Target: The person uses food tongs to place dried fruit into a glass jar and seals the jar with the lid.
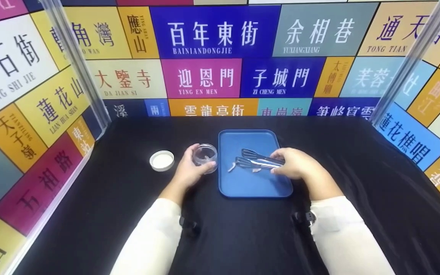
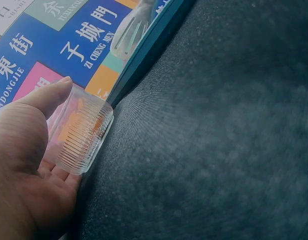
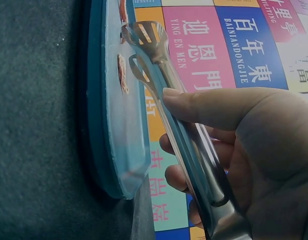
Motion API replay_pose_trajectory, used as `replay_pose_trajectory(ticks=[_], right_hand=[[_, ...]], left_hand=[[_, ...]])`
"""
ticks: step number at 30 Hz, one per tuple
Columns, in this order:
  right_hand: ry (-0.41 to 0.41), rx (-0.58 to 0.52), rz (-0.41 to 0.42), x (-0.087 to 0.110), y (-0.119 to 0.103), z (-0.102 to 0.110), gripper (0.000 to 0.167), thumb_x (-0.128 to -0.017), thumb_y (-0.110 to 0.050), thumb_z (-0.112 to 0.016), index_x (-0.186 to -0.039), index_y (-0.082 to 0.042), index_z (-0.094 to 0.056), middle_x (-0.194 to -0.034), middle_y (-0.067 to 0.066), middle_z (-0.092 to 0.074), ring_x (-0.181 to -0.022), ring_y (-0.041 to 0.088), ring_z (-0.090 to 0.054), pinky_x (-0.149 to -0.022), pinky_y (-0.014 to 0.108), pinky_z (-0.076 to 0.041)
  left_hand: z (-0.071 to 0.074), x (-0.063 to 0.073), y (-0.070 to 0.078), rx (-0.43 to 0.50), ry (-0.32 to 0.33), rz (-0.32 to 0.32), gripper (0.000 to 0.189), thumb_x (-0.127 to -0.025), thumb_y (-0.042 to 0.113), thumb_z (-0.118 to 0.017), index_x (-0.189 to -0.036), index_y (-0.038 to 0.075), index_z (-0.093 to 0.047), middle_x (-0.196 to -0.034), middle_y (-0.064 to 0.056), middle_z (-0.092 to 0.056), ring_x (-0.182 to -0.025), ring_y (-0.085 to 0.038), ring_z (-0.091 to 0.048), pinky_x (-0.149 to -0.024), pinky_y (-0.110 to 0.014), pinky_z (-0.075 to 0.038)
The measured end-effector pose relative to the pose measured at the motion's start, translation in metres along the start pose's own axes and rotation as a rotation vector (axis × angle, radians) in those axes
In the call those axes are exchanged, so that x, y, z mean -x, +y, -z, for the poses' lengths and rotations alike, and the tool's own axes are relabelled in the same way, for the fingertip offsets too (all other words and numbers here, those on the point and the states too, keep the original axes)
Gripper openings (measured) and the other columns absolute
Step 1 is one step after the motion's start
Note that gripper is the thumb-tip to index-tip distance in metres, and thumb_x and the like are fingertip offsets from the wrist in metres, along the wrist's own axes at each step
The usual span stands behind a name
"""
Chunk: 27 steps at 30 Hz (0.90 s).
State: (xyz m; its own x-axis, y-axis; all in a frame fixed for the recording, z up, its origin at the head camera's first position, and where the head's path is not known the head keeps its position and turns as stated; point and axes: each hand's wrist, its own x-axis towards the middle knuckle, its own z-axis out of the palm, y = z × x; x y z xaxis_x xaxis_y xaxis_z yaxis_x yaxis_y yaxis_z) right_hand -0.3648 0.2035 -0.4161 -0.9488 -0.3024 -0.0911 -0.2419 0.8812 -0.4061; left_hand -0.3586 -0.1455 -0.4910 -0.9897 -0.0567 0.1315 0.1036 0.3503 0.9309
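My left hand (image 1: 192,168) grips a clear ribbed jar (image 2: 83,132) just left of the blue tray (image 1: 254,187). Something small and pale lies inside the jar in the head view. Metal tongs (image 3: 186,135) with slotted heads are held in my right hand (image 1: 295,162), between thumb and fingers. Their two heads stand apart over the tray, with nothing seen between them. On the tray lie a pale strip-like piece (image 1: 232,167) and another small piece (image 1: 257,170) partly under the tongs.
A white round lid (image 1: 162,160) lies on the black cloth (image 1: 128,214) left of the jar. Panels with street names (image 1: 216,32) stand behind and at both sides. Clear corner posts (image 1: 76,61) rise at the left and right.
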Motion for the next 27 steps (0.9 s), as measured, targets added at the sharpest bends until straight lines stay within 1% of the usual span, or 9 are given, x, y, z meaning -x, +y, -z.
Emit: replay_pose_trajectory(ticks=[6, 14, 20, 27], right_hand=[[0.008, 0.010, 0.004, -0.0015, 0.0005, -0.0024, 0.042, -0.094, -0.025, -0.080, -0.133, -0.010, -0.072, -0.124, 0.016, -0.076, -0.109, 0.033, -0.067, -0.109, 0.060, -0.051], [0.028, -0.008, 0.007, -0.0043, 0.0040, -0.0050, 0.038, -0.094, -0.023, -0.079, -0.130, -0.011, -0.073, -0.121, 0.015, -0.077, -0.110, 0.033, -0.068, -0.109, 0.059, -0.051], [0.047, -0.011, 0.001, -0.0057, 0.0041, -0.0069, 0.033, -0.095, -0.021, -0.077, -0.127, -0.013, -0.075, -0.119, 0.015, -0.077, -0.108, 0.033, -0.068, -0.105, 0.058, -0.053], [0.059, -0.017, -0.035, -0.0055, 0.0007, -0.0076, 0.029, -0.097, -0.023, -0.076, -0.126, -0.018, -0.076, -0.121, 0.013, -0.076, -0.107, 0.033, -0.067, -0.103, 0.058, -0.054]], left_hand=[[-0.0003, -0.0013, -0.0008, -0.022, 0.000, 0.004, 0.094, -0.084, 0.033, -0.091, -0.161, 0.013, -0.041, -0.160, -0.013, -0.055, -0.147, -0.031, -0.055, -0.128, -0.047, -0.041], [-0.0001, -0.0005, 0.0013, -0.026, 0.002, 0.007, 0.093, -0.085, 0.033, -0.091, -0.161, 0.014, -0.042, -0.160, -0.013, -0.056, -0.147, -0.031, -0.055, -0.128, -0.046, -0.040], [0.0002, 0.0000, 0.0016, -0.020, 0.002, 0.000, 0.093, -0.085, 0.032, -0.091, -0.162, 0.013, -0.041, -0.160, -0.014, -0.055, -0.146, -0.032, -0.055, -0.127, -0.047, -0.041], [0.0003, 0.0001, 0.0014, -0.011, 0.002, -0.002, 0.094, -0.084, 0.031, -0.091, -0.161, 0.012, -0.042, -0.159, -0.014, -0.057, -0.146, -0.030, -0.056, -0.127, -0.045, -0.041]])
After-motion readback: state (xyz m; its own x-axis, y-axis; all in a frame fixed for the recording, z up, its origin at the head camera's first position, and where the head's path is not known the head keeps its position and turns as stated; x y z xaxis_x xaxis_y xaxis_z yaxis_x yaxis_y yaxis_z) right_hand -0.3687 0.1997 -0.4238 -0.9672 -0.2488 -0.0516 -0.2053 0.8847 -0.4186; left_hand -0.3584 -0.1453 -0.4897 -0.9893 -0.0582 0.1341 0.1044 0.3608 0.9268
